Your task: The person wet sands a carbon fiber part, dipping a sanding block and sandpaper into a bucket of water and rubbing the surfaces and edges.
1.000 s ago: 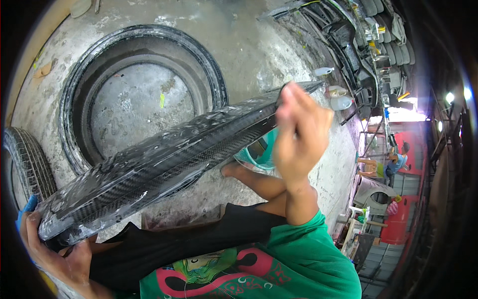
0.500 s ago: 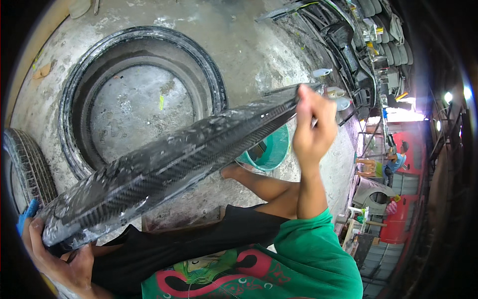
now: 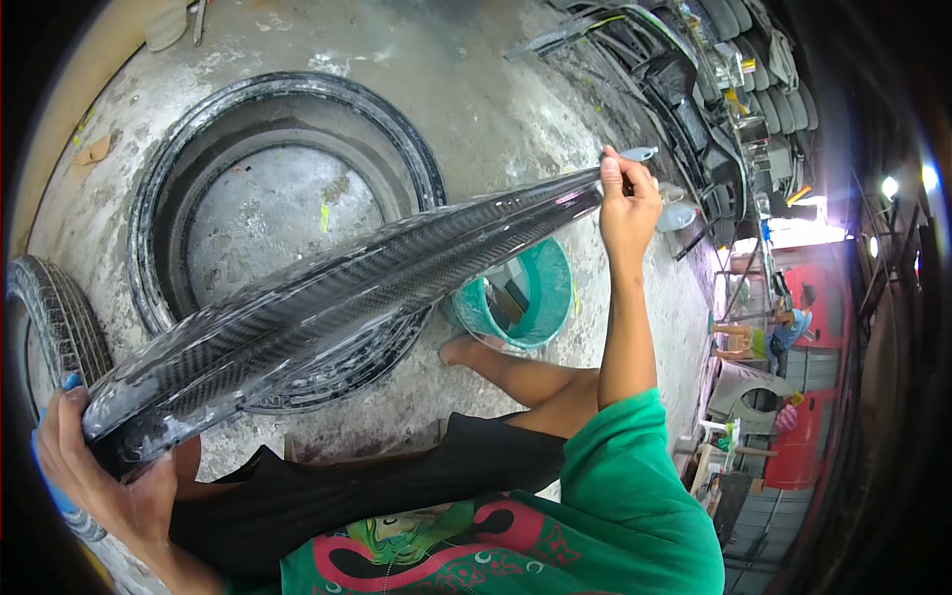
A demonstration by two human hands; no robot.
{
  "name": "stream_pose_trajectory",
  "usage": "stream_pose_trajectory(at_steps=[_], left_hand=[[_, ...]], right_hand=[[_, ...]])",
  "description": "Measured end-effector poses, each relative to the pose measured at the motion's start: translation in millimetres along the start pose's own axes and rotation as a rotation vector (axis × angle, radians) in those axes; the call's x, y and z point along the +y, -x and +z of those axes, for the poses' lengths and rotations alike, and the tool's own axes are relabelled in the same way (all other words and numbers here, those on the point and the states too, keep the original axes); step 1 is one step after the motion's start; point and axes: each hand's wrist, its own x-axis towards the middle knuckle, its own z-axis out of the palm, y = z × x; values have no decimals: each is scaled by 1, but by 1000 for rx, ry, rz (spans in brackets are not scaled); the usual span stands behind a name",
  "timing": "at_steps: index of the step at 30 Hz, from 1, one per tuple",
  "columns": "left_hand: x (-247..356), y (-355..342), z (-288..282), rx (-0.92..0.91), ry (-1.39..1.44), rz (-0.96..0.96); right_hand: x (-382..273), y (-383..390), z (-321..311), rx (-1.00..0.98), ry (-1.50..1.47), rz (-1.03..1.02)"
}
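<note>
A long, glossy, wet-looking carbon-fibre part [image 3: 327, 307] slants across my lap, over a large tyre [image 3: 159, 213] lying flat. My left hand [image 3: 109, 496] grips its lower left end, with something blue [image 3: 45, 466] beside the fingers, too hidden to make out. My right hand [image 3: 630, 198] is closed on the upper right end. A teal bucket [image 3: 543, 293] with dark flat pieces in it stands under the right half of the part.
Another tyre [image 3: 64, 327] is at the left. Plastic jugs [image 3: 676, 218] and dark moulded parts [image 3: 684, 119] line the right. A person in blue [image 3: 793, 322] is farther back among red panels [image 3: 808, 436].
My right hand has moved right and up, and the part's right end has risen and turned, so more of the bucket and glossy weave shows. My left hand keeps its grip.
</note>
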Motion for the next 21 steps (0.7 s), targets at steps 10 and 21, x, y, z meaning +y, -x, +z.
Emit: stream_pose_trajectory(at_steps=[10,21], left_hand=[[-14,17,2,60,81,-35],[-11,-1,9,84,-15,59]], right_hand=[[-111,38,-6,-84,-135,-437],[-164,64,1,-67,-239,-487]])
